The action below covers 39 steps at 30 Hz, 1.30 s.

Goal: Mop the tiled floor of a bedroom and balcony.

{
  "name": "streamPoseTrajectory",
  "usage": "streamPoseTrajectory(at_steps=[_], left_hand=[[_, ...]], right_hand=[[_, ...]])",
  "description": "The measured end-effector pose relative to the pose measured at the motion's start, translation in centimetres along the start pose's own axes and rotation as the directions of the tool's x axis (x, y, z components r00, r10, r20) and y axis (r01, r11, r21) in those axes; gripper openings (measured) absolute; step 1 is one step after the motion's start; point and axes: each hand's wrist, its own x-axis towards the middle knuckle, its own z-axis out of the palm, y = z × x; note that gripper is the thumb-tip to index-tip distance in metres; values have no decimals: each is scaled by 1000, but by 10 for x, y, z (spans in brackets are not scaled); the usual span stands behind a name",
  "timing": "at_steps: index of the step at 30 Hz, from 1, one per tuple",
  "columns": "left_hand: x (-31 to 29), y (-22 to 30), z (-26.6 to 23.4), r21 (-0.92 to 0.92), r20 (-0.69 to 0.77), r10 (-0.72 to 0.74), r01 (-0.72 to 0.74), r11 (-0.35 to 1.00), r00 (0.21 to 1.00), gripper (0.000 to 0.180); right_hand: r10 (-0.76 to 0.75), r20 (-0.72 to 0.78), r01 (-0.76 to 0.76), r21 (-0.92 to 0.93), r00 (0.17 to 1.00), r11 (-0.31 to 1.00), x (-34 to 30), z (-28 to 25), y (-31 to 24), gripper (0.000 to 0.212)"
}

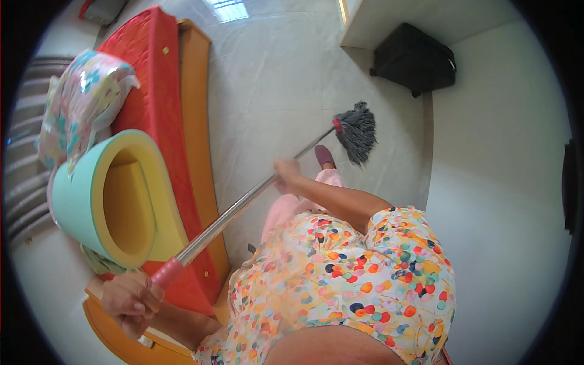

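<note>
I hold a mop with a long metal pole (pixel 243 207) and a red grip at its near end. My left hand (pixel 131 301) is closed around the red grip at the lower left. My right hand (pixel 286 172) grasps the pole about midway. The grey string mop head (pixel 357 132) rests on the pale tiled floor (pixel 274 79) ahead of me, near my foot in a dark red slipper (pixel 323 156). My flowery top fills the lower middle.
A bed with a red mattress (pixel 152 79) on an orange wooden frame (pixel 194 115) runs along the left. A folded green and yellow foam mat (pixel 115 201) and a floral pillow (pixel 82 103) lie on it. A black bag (pixel 415 59) stands by the white wall (pixel 499 182).
</note>
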Motion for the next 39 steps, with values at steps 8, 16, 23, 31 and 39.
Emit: streamPoseTrajectory(at_steps=[8,16,23,31,39], left_hand=[[-58,62,34,305,-193,95,-33,952,977,23],[-65,54,79,453,-409,431,-231,861,804,16],[-96,81,67,508,-594,367,-20,861,716,30],[-91,84,27,352,-688,305,-64,934,658,21],[-90,6,-36,-189,-547,47,-178,966,836,27]], right_hand=[[4,319,92,-285,948,954,-19,74,5,17],[163,501,43,-374,850,926,-16,114,31,11],[207,408,-13,-429,889,903,-45,112,41,9],[157,271,-77,-284,950,956,-37,82,49,12],[96,145,-72,-166,985,983,-1,10,39,11]])
